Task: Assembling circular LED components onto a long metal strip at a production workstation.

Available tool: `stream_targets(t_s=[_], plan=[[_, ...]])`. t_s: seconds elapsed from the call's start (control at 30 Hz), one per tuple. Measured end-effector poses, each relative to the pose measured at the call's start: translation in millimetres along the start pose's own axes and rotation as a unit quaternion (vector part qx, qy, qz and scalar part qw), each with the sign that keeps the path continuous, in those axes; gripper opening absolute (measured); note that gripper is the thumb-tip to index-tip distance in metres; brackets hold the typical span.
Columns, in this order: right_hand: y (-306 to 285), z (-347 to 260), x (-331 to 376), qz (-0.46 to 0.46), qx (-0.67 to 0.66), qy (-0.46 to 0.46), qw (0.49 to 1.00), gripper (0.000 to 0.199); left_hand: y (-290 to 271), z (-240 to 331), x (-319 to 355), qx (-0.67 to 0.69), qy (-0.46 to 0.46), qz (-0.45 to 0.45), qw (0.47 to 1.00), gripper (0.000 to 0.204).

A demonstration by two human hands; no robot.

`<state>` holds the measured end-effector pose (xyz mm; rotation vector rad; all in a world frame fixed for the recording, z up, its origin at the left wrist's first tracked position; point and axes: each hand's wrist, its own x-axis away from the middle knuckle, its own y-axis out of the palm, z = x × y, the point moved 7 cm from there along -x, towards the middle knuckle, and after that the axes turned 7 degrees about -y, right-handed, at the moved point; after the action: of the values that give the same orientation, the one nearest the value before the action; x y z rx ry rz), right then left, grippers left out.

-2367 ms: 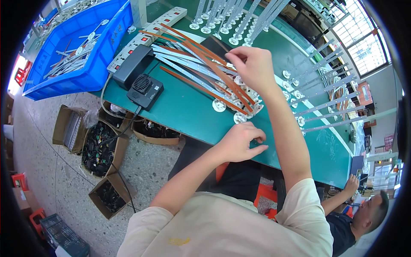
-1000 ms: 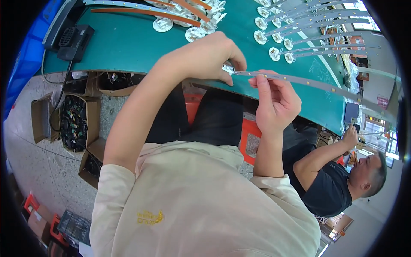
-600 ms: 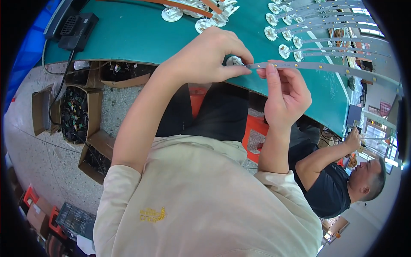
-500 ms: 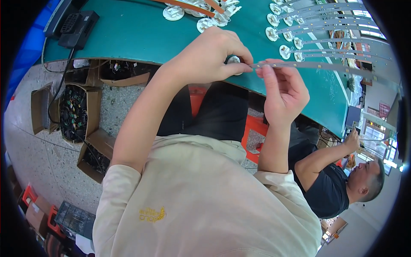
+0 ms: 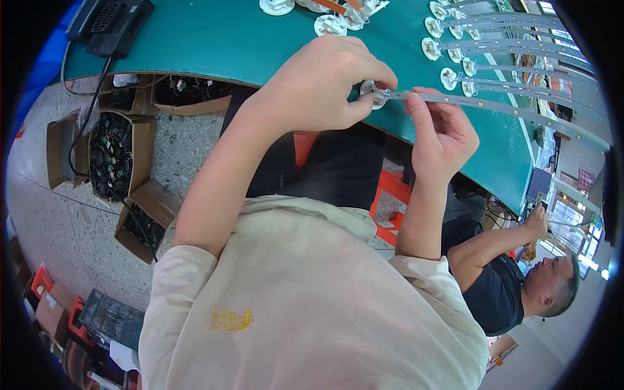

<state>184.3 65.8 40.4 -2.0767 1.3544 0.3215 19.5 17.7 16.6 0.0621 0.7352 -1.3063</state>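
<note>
I see the right hand pinching a grey light strip near its end, thumb against fingertips, apparently to steady the long free length running toward three o'clock. At nine, the left hand curls thumb and forefinger part-closed around a white round base; whether they grip it I cannot tell. On the green table, strip-bearing bases stand at two o'clock, seemingly kept clear of the work; loose bases cluster at eleven; a co-worker sits at five.
</note>
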Motion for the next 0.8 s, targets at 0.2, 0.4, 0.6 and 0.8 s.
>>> stream_targets(t_s=[0.2,0.4,0.6,0.8], plan=[[-2,2,1,0.001,0.005,0.018,1.0,0.01,4,-4,0,-0.029,-0.034,-0.023,0.999,0.012],[-1,-2,0,0.0,0.021,0.011,1.0,0.009,3,-2,3,-0.053,-0.001,-0.013,0.998,0.015],[-1,9,-1,0.026,0.012,0.04,0.999,0.009,9,1,2,-0.097,-0.001,-0.031,0.995,0.02],[-1,10,-4,0.021,0.007,0.027,0.999,0.009,9,6,3,-0.134,0.037,-0.025,0.99,0.036]])
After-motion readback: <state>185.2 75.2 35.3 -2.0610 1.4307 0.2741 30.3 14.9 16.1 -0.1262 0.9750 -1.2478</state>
